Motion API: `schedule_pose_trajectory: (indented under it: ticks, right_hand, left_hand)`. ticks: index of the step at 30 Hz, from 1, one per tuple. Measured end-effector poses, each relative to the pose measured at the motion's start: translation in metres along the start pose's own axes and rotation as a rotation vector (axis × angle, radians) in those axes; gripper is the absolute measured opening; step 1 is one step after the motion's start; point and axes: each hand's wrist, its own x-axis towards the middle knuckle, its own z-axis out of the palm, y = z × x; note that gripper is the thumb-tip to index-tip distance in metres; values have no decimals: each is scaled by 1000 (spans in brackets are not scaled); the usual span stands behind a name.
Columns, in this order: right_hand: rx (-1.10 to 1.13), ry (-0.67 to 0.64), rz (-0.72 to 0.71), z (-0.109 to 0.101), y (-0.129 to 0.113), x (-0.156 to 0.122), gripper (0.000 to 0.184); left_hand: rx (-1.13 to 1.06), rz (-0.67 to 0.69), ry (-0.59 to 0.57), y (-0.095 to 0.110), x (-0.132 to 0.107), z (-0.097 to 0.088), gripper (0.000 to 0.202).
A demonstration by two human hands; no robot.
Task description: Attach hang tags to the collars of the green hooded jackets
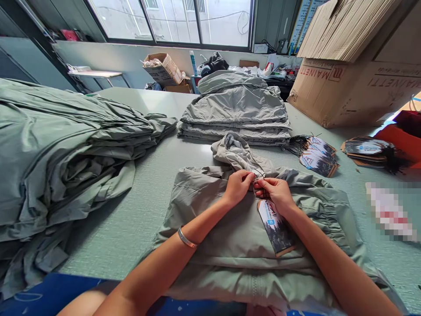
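A large loose pile (66, 145) is seen at the left and a smaller folded stack (235, 109) behind, so tagging is judged partly done. One jacket (237, 250) is laid flat on the table (131, 219), its neck pinched by the left hand (237, 188), while a thin cord (261, 174) is gripped by the right hand (276, 193). The hang tag (275, 228) is found just below the right fingers (263, 193), resting on the jacket.

Garment workshop: stacked jackets (235, 109), hang tags (317, 156), cartons (355, 83).
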Motion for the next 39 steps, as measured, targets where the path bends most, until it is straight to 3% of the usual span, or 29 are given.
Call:
schedule_pose_trajectory:
  ticks: [11, 16, 23, 29, 31, 36, 39]
  right_hand:
    - [-45, -5, -33, 2, 2, 0, 41]
    - [-52, -8, -55, 3, 5, 2, 42]
    - [-61, -18, -51, 4, 4, 4, 42]
    - [-84, -11, -57, 3, 5, 4, 43]
    - [-179, 6, -132, 1, 4, 3, 41]
    - [-609, 113, -516, -3, -1, -1, 34]
    - [-690, 175, -657, -3, -4, -5, 33]
  left_hand:
    - [-315, -141, 42, 2, 2, 5, 18]
    - [-288, -162, 65, 5, 3, 4, 15]
    - [-243, -162, -10, 8, 4, 5, 17]
    - [-321, -189, 77, 3, 4, 9, 17]
    - [-299, -129, 138, 3, 4, 8, 17]
    - [-272, 79, 213, 6, 3, 3, 14]
    - [-325, 189, 241, 8, 1, 3, 16]
